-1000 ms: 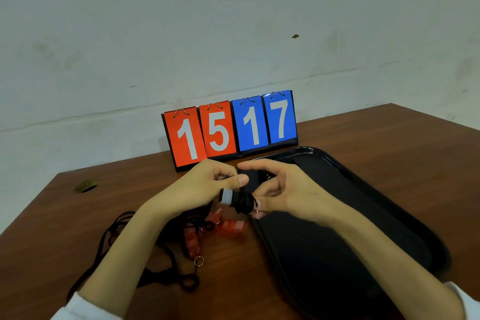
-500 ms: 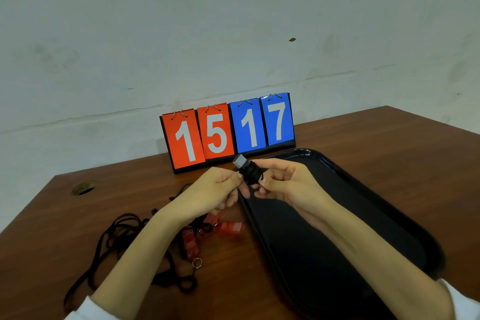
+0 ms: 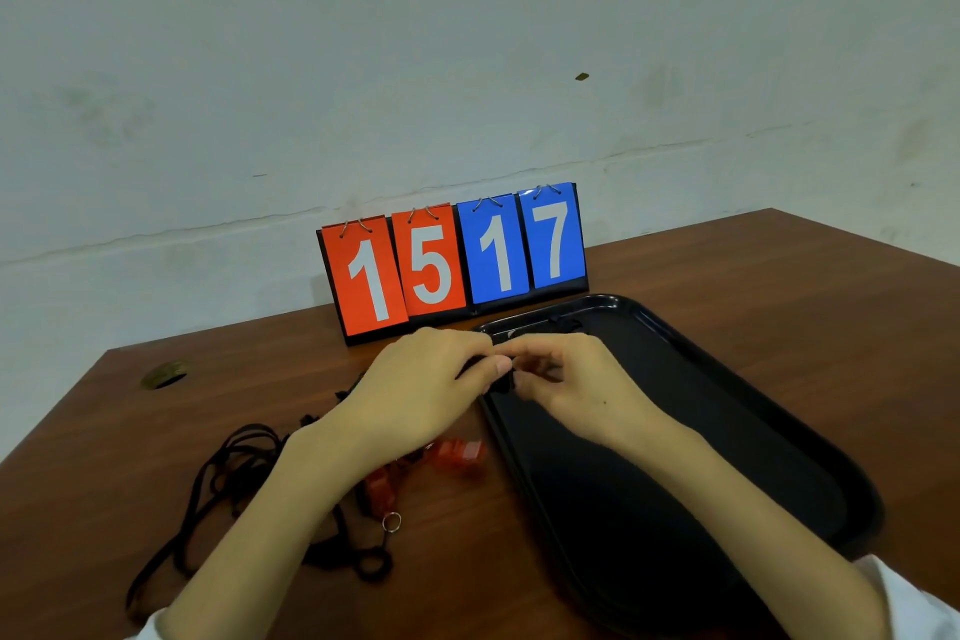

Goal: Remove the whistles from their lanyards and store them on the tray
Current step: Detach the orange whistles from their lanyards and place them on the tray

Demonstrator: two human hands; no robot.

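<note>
My left hand and my right hand meet over the near-left rim of the black tray. Between their fingertips they pinch a small black whistle, mostly hidden by the fingers. Two red whistles lie on the table: one beside the tray's left edge, another under my left forearm with a metal ring by it. Black lanyards lie tangled at the left. A small dark object lies at the tray's far end.
A flip scoreboard reading 15 and 17 stands at the back of the brown table, just behind the tray. A round hole is in the tabletop at the far left. A pale wall rises behind.
Both hands have moved away from me toward the tray's far-left corner. The black whistle, plainly visible between the hands before, is now almost covered by the fingers.
</note>
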